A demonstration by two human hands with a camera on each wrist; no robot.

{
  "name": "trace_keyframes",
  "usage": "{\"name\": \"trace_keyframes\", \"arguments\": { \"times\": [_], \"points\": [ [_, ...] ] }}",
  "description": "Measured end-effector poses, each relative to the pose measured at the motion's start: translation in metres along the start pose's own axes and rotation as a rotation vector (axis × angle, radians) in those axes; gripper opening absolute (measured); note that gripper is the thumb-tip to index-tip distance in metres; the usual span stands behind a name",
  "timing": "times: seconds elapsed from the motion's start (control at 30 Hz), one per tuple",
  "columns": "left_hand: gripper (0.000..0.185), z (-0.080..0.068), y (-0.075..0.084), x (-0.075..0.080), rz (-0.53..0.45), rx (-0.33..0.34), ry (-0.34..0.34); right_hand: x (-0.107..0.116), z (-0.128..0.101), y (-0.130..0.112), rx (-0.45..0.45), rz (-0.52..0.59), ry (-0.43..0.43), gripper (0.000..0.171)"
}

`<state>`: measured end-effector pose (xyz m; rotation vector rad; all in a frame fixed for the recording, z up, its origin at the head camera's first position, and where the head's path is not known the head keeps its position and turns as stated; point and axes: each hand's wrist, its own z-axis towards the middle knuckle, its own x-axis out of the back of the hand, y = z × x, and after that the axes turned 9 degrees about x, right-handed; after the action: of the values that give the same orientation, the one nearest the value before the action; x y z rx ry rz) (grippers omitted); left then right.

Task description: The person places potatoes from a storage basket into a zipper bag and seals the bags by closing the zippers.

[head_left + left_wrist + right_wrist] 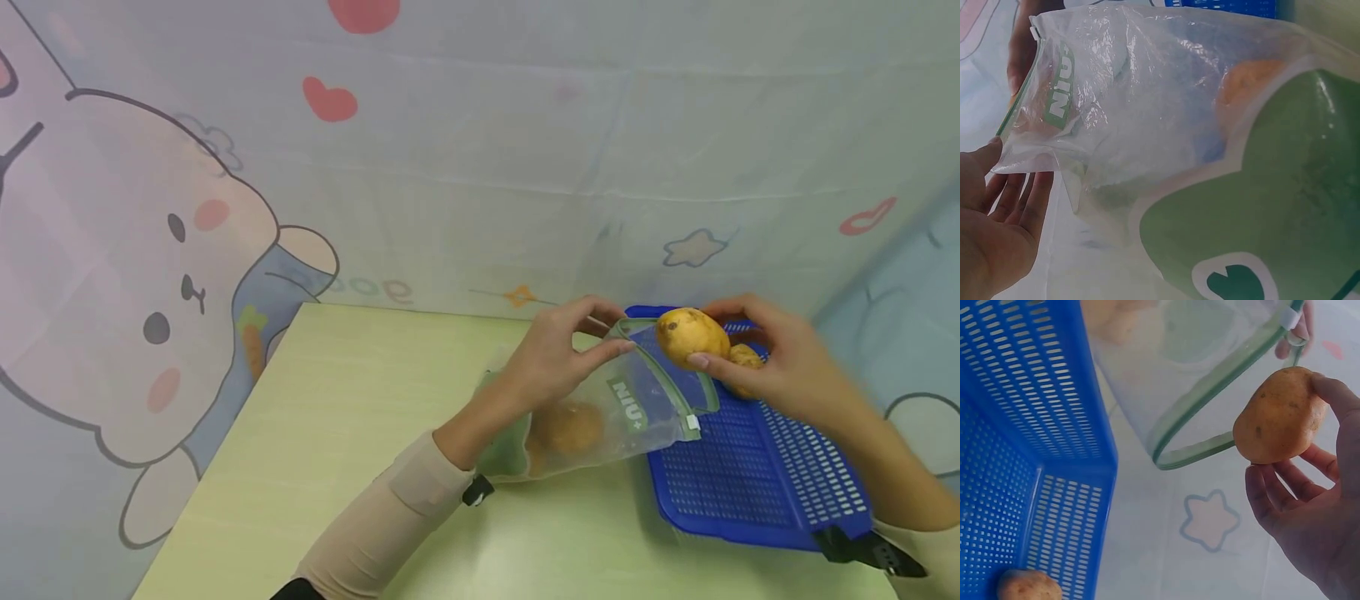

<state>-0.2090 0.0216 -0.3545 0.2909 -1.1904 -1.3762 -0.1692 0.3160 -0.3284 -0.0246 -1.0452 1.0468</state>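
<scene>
My left hand point(551, 354) pinches the green-edged rim of a clear zip bag point(611, 450) marked "NIU+", between thumb and fingers. The bag's mouth is spread apart towards the right. Through its cloudy plastic shows a potato point(573, 427) low in the bag; whether more lie there I cannot tell. My right hand point(787, 362) holds another potato point(1280, 415) with thumb and fingertips, at the bag's open mouth point(1194, 453). In the right wrist view a further potato point(1029, 586) lies inside the blue basket, partly cut off by the frame.
A blue plastic basket point(723, 525) with slotted walls stands right of the bag, under my right arm. The pale green table point(360, 375) spans the left and front. A printed cloth point(480, 167) with cartoon figures hangs behind the table.
</scene>
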Motion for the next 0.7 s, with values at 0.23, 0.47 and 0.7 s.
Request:
{"name": "trace_keyframes", "arguments": {
  "times": [0.23, 0.47, 0.7],
  "points": [
    [0.031, 0.0, 0.002, 0.002, -0.006, 0.001, 0.007, -0.005, -0.007, 0.0, -0.017, -0.045, -0.022, 0.05],
    [0.031, -0.001, 0.004, 0.002, -0.005, 0.005, 0.007, -0.014, -0.014, 0.002, -0.069, -0.057, -0.05, 0.054],
    [0.031, -0.001, 0.004, 0.002, -0.003, 0.0, 0.002, -0.022, -0.016, 0.005, -0.034, -0.06, -0.046, 0.057]
  ]
}}
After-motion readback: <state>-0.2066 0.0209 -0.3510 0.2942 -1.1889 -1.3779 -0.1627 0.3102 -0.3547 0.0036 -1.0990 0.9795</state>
